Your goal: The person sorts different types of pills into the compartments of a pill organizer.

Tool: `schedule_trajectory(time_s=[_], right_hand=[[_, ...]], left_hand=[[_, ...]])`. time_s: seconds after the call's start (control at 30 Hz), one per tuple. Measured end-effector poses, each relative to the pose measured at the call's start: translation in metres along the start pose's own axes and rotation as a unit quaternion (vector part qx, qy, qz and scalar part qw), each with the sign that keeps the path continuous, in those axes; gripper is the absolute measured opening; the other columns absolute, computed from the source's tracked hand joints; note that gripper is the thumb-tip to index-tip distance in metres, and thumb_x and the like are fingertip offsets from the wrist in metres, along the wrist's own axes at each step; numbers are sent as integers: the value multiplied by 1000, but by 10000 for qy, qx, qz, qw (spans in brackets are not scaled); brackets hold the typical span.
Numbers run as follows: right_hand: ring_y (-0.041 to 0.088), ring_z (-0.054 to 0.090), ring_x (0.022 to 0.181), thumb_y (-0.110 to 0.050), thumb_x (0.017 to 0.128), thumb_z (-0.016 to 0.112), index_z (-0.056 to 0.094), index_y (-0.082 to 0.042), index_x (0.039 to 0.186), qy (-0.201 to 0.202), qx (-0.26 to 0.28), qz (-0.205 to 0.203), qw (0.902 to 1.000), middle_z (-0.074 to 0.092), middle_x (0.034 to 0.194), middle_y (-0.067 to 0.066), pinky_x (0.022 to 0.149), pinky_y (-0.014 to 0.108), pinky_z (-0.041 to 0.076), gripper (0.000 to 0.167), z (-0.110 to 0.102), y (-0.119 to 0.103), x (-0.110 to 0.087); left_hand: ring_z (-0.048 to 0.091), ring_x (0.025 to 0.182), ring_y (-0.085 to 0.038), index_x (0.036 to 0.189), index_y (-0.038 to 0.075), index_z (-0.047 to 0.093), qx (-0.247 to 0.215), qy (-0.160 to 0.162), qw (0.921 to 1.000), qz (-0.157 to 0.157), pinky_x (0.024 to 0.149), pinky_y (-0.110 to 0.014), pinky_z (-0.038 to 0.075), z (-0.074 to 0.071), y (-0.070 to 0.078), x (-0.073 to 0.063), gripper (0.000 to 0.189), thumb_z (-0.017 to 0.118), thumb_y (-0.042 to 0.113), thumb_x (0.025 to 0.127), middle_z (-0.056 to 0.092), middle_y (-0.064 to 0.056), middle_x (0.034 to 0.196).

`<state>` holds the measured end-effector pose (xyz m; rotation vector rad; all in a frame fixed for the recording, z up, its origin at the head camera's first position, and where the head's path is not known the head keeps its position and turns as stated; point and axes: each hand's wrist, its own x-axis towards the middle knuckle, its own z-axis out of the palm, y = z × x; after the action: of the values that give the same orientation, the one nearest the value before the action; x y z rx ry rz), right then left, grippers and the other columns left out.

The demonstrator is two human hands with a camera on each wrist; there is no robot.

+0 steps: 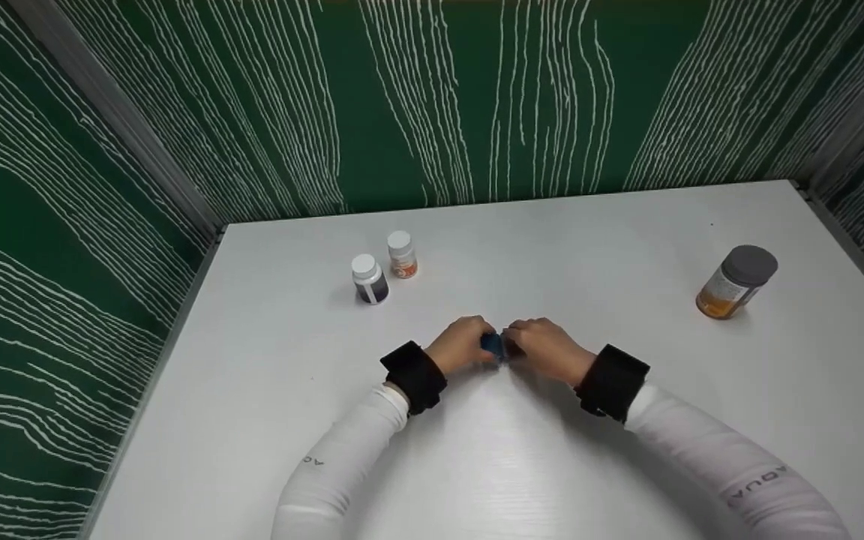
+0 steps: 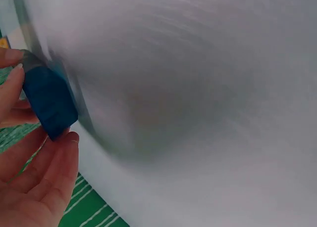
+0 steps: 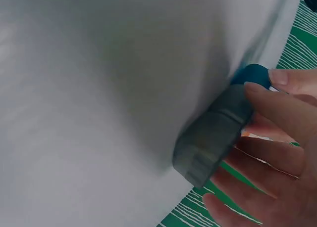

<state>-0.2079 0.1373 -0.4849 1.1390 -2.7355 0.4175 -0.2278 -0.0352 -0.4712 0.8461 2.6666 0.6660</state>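
Both hands meet over the middle of the table on a small blue-and-grey plastic object (image 1: 492, 346), low over the white surface. My left hand (image 1: 462, 345) holds its blue end (image 2: 52, 101) between thumb and fingers. At the other end, my right hand (image 1: 548, 349) pinches the smoky grey part (image 3: 210, 138), its lower fingers spread alongside. The grey part has a rounded edge and looks partly see-through. Its exact kind I cannot tell.
Left of the hands, farther back, stand a white-capped bottle with a dark label (image 1: 370, 280) and a smaller white bottle with an orange label (image 1: 403, 256). A grey-lidded amber jar (image 1: 736, 283) stands at the right. Green, white-streaked walls (image 1: 477, 97) border the white table (image 1: 267, 315).
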Motion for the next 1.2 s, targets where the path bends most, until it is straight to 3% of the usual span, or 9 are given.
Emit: schedule_trajectory(time_s=[0.17,0.33,0.43,0.57,0.73,0.83,1.0,1.1,1.2], right_hand=[[25,59,73,-10,70,73,64,-1,87,-67,165,-99,9998,61,82,11,66,36,48,21,-2,4,1],[25,60,81,-10,78,65,65,0,95,-648,1105,-117,9917,62,89,12,69,33,49,20,-12,14,4],[26,61,84,-13,84,59,65,3,99,-941,2097,243,9729,65,92,15,71,34,49,22,-16,26,8],[20,60,77,-22,91,49,66,5,95,-989,3167,1375,9333,66,86,14,69,30,47,32,-13,43,16],[9,50,57,-24,92,48,65,8,84,-961,3525,2553,8952,60,64,2,56,22,41,37,-3,56,23],[7,51,52,-23,91,49,64,9,84,-1033,3540,2729,8886,59,61,1,53,21,41,36,-1,57,25],[19,62,69,-20,91,50,52,13,112,-1001,3888,2603,8781,62,89,20,65,29,49,40,-12,52,17],[29,59,87,-23,91,50,45,11,121,-781,3748,2482,8898,56,106,26,74,35,47,46,-25,49,4],[35,55,95,-23,91,51,46,9,122,-413,3430,2371,9080,53,112,26,77,38,45,45,-39,46,-13]], left_hand=[[55,82,-15,98,-1,65,64,97,9999,32,71,-19,41,1,3,2,28,71,14,75,61,-10,92],[56,89,-16,102,-1,63,33,54,9999,-151,76,-19,42,0,6,1,33,71,17,75,61,-10,97],[55,91,-17,106,-1,62,-49,31,9997,-226,78,-19,42,0,6,0,38,72,18,74,60,-10,99],[56,88,-16,106,-1,62,-126,37,9999,-101,74,-19,42,3,3,1,39,73,17,73,60,-10,98],[56,85,-16,103,-1,64,-240,125,9996,34,72,-18,42,8,1,3,38,74,17,71,61,-10,96],[56,85,-17,103,-1,64,-226,175,9996,-6,72,-18,42,9,1,4,39,75,17,70,61,-10,95],[56,86,-15,109,0,61,-402,113,9991,-77,71,-17,42,4,-2,5,45,74,20,71,60,-10,99],[57,85,-18,114,-1,58,-792,459,9954,-274,71,-19,44,-8,-9,5,50,72,24,73,60,-14,101],[58,89,-22,115,-5,55,-1201,1201,9814,-892,75,-25,46,-25,-24,7,51,68,25,77,58,-19,103]])
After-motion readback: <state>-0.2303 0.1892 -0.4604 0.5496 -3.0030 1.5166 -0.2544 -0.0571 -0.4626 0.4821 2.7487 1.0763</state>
